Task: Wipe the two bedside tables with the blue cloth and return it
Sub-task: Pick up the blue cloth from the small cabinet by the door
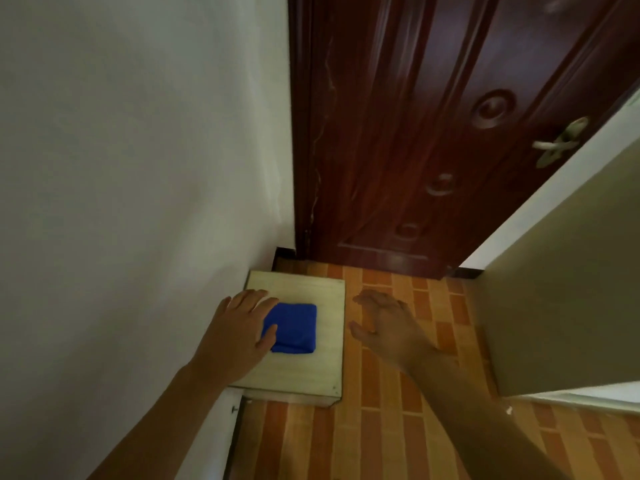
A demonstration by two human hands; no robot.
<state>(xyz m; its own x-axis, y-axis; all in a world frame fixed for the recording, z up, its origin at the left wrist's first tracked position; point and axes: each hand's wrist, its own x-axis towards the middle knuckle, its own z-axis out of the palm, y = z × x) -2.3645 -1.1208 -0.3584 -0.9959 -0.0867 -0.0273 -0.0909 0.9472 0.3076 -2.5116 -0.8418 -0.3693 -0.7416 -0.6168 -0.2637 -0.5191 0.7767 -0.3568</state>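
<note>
A folded blue cloth (292, 328) lies on top of a small pale wooden bedside table (325, 368) that stands against the white wall. My left hand (239, 330) hovers over the table's left side with fingers spread, its fingertips and thumb at the cloth's left edge; whether they touch it is unclear. My right hand (388, 323) is open and empty, held above the floor just right of the table.
A white wall (138, 168) runs along the left. A dark red wooden door (415, 133) with a metal handle (557, 143) stands shut ahead. A pale panel (561, 289) closes in on the right. Orange brick-pattern flooring (398, 427) lies below.
</note>
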